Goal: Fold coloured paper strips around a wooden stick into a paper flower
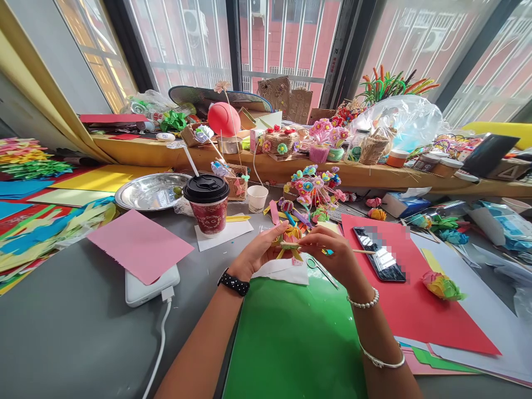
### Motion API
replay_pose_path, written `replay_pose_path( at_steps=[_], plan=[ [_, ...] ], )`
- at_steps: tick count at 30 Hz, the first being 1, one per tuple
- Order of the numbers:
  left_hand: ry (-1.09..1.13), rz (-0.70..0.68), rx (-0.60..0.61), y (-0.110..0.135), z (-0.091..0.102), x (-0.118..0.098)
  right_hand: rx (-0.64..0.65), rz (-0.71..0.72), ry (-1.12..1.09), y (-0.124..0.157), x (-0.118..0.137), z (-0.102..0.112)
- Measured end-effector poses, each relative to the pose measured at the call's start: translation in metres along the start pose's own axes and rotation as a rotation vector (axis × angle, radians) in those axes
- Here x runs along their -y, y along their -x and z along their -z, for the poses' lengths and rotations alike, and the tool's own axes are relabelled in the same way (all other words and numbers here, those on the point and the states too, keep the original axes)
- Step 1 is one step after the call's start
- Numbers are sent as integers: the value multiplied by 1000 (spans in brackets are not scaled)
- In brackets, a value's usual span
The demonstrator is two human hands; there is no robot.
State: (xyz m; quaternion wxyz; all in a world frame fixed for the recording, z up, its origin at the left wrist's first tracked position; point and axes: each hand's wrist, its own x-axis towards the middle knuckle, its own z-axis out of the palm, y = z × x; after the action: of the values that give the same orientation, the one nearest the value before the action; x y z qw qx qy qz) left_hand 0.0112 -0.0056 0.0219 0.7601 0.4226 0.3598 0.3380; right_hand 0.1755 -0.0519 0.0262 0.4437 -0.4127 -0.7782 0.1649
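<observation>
One view, head cam: it rides on your head and faces forward and down across the grey table point(75, 332) toward the window point(187, 39). Close range: your left hand point(260, 250) and right hand point(332, 252) sit just below it, lower centre. The sill point(141, 152) lies farther off, along the top. Wide lens, edges bow.

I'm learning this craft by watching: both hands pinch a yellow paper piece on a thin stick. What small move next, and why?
Probably pinch the yellow paper piece tighter against the stick with the left hand while the right hand steadies the stick: the paper's strips splay loose below the grip, and both hands hold it above the green sheet.
</observation>
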Motion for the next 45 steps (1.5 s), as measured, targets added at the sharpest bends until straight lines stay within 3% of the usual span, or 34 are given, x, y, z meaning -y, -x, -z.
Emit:
replay_pose_path(
  at_steps=[7, 21, 35, 45],
  plan=[
    [-131, -14, 73, 1, 0, 1, 131, -56, -5, -2, -2, 3],
    [-75, -12, 62, -2, 6, 4, 192, -68, -32, 1, -2, 5],
    [5, 21, 32, -2, 2, 5, -6, -20, 185, 0, 1, -4],
    [37, 64, -25, -3, 0, 4, -75, -44, 19, -1, 1, -7]
  ],
)
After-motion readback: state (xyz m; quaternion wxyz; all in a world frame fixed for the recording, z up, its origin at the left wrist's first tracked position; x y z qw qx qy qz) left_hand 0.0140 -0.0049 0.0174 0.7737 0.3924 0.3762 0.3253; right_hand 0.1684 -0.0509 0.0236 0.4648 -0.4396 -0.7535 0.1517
